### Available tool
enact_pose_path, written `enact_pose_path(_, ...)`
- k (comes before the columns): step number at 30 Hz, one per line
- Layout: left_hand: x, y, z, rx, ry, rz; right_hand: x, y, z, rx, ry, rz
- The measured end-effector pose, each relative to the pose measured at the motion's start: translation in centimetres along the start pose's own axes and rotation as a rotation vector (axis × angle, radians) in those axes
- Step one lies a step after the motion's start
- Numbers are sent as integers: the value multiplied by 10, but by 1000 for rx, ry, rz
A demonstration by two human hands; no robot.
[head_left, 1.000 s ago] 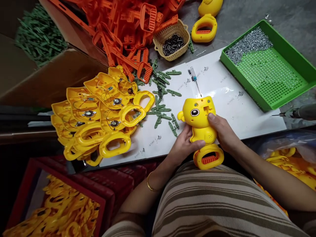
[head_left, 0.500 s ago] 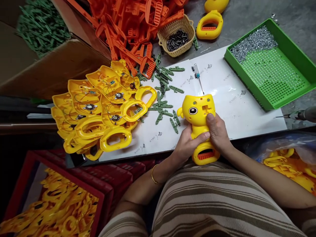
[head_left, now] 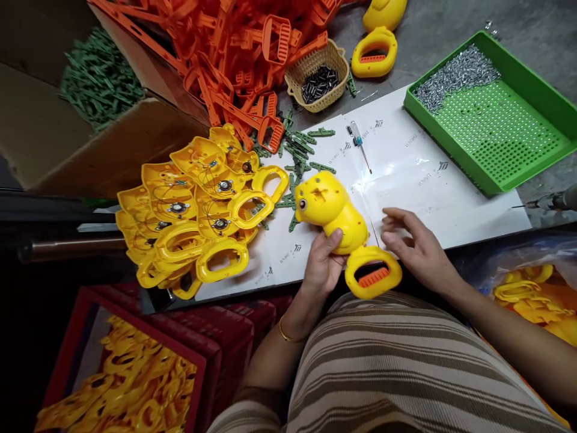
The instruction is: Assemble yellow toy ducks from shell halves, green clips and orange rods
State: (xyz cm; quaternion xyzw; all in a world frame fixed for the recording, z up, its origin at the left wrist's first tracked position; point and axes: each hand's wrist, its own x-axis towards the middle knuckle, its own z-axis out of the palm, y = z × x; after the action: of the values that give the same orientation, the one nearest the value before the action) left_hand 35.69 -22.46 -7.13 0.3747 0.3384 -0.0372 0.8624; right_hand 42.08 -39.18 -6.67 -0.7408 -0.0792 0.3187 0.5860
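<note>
My left hand [head_left: 325,258] grips a yellow plastic duck toy [head_left: 349,225] by the side of its body, thumb on top. The toy lies tilted, head to the upper left, with one painted eye and a square hole showing. Its loop handle, with an orange grip inside, points toward my lap. My right hand [head_left: 417,246] hovers to the right of the toy, apart from it, fingers loosely curled and spread with nothing in them. Beyond, on the white paper, lies a screwdriver [head_left: 361,147] with a clear and blue handle.
Yellow half-shells [head_left: 180,207] with speakers and wires are stacked at left. Green plastic strips [head_left: 300,144] lie scattered near orange parts [head_left: 243,66]. A small basket [head_left: 331,99] holds dark cylinders. A green tray [head_left: 518,180] holds screws. A power driver [head_left: 556,200] points in from the right.
My right hand has let go of the duck toy and moved right. My left hand has tilted the toy, its head swinging left. The view has shifted slightly.
</note>
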Motion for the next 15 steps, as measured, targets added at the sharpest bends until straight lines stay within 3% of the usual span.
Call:
enact_pose_path(4,3,12,6,28,-6,94,-3,2,-1,-176,-309,2)
enact_pose_path(8,0,19,13,39,3,99,-2,1,3,-268,-280,-51)
enact_pose_path(12,-2,21,15,20,26,68,-3,-2,6,-196,-269,-79)
enact_pose_path(15,1,21,15,9,19,19,-5,-4,6,-341,-243,-119)
